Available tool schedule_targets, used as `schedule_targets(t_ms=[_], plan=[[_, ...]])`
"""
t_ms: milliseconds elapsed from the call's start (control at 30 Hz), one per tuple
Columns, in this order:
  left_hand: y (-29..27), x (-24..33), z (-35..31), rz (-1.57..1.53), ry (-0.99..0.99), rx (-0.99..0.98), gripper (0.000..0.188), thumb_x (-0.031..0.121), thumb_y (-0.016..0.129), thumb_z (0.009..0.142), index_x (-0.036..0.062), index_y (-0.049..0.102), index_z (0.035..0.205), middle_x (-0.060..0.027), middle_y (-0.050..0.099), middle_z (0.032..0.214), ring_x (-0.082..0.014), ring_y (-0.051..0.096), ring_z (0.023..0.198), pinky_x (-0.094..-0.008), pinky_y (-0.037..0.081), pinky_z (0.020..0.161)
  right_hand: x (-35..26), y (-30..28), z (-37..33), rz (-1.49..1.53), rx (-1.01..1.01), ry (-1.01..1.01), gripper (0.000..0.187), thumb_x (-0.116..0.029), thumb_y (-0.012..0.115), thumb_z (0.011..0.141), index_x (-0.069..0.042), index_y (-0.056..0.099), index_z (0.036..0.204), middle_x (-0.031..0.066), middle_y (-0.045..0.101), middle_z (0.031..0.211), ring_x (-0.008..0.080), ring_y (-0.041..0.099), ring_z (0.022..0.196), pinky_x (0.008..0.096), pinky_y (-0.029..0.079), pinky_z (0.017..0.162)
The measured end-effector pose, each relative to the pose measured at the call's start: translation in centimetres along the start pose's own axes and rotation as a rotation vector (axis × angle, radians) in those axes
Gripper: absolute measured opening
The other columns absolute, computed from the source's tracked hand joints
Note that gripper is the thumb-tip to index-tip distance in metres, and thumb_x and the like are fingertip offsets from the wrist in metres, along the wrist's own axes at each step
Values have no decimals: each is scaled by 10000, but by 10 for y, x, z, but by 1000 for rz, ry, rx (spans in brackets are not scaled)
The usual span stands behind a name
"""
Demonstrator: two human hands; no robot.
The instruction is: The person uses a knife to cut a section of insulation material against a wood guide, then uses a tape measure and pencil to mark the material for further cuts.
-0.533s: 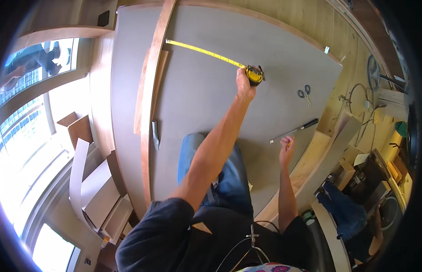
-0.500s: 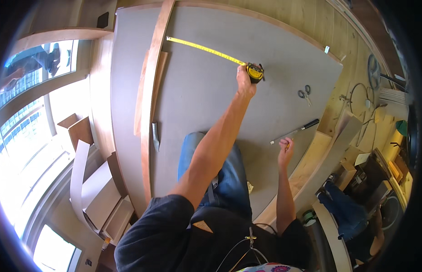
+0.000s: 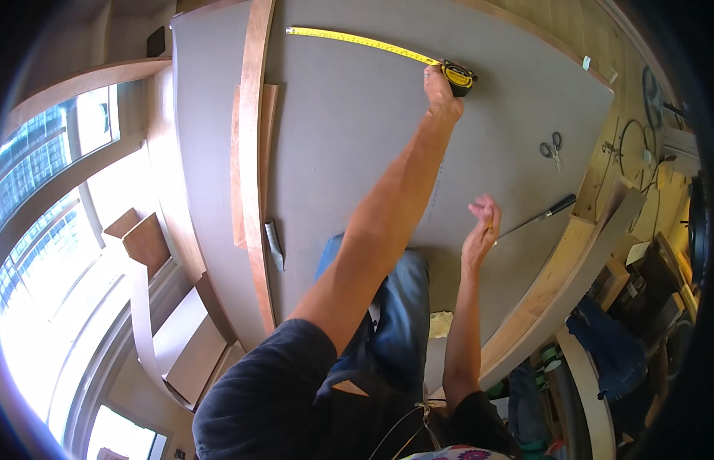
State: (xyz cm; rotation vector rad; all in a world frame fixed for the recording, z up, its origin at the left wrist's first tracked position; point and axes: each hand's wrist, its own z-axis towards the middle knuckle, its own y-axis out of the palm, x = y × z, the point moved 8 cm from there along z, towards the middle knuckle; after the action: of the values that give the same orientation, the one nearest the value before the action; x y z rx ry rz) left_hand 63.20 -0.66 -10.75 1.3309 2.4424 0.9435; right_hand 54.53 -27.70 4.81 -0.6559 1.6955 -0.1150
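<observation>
My left hand [image 3: 441, 90] grips a black and yellow tape measure [image 3: 457, 77] over a large grey board [image 3: 357, 153]. Its yellow blade [image 3: 357, 39] is drawn out leftward, the free end just right of a long wooden strip [image 3: 255, 138]. Over the board's right half, my right hand [image 3: 481, 230] is raised with some fingers loosely bent. A thin yellow stick, seemingly a pencil [image 3: 491, 225], shows at its fingers, mostly hidden. Beyond that hand lies a long thin metal tool with a black handle [image 3: 560, 205]. Black-handled scissors [image 3: 552, 149] rest farther off.
A grey tube [image 3: 274, 244] lies beside the wooden strip. A crumpled pale piece [image 3: 440, 324] is near my knee. Wooden boards [image 3: 541, 299] run along the right edge. Cardboard pieces [image 3: 184, 337] stand by the window at left. Another person's blue-clad leg [image 3: 610, 337] shows lower right.
My left hand and the tape measure have moved farther away and slightly right, the blade going along. My right hand has risen off the metal tool's tip area and its fingers have loosened.
</observation>
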Motion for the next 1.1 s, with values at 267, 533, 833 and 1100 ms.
schedule_targets(t_ms=[267, 533, 833, 1100], plan=[[15, -16, 21, -83, 11, -104, 181, 305, 392, 1013, 162, 485, 1072, -82, 629, 947, -275, 618, 830, -511, 525, 747, -130, 84, 108, 72, -21, -319, 317, -198, 428, 1029, -18, 615, 1211, 83, 594, 1066, 163, 574, 879, 312, 487, 829], [39, -9, 32, -116, 40, -283, 182, 276, 443, 1026, 147, 505, 1140, -86, 623, 993, -248, 616, 879, -450, 543, 742, -155, 182, 151, 400, -235, -351, 85, -102, 585, 937, -24, 580, 971, 54, 633, 924, 137, 605, 759, 278, 504, 739], [54, -16, 53, -259, -28, -464, 202, 314, 450, 1020, 189, 481, 1176, -90, 630, 1026, -276, 624, 926, -505, 537, 781, -144, 279, 199, 66, -519, -423, 174, -150, 608, 935, -15, 610, 1045, 75, 684, 956, 137, 671, 901, 230, 504, 770], [59, -10, 36, -239, -50, -405, 179, 278, 508, 1009, 167, 559, 1140, -90, 651, 994, -259, 645, 917, -435, 554, 752, -129, 317, 217, 79, -587, -413, 179, -154, 576, 930, -30, 604, 1056, 83, 688, 944, 152, 664, 957, 268, 497, 809]])
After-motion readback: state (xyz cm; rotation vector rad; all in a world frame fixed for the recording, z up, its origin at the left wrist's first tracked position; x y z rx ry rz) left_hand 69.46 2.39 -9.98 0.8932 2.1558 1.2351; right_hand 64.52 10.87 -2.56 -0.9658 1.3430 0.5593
